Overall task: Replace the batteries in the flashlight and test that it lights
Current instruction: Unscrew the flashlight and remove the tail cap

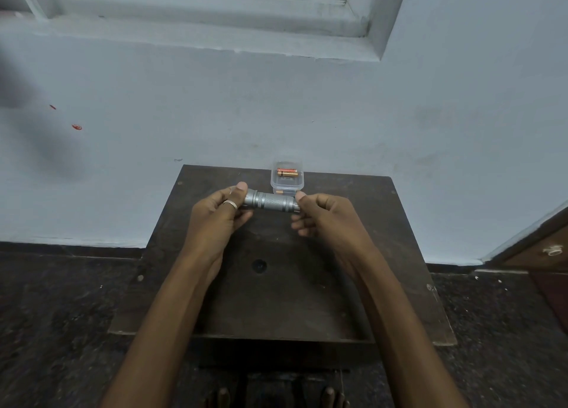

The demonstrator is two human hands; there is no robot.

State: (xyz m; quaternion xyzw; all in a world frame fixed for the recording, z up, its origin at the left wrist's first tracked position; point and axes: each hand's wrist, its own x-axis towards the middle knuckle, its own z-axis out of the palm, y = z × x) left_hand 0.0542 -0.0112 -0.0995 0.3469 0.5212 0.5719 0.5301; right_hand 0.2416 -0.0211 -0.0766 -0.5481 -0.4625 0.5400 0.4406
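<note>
The left hand (219, 215) curls its fingers (244, 214) round the nine o'clock end of the flashlight (272, 201), held level over the desk (276, 284). At its twelve o'clock, a clear box (278, 183) holds batteries (287, 172). The right hand (322, 217) pinches the three o'clock end. Probably unscrewing: brace one hand, twist the other, keep the barrel level so cells stay put
</note>
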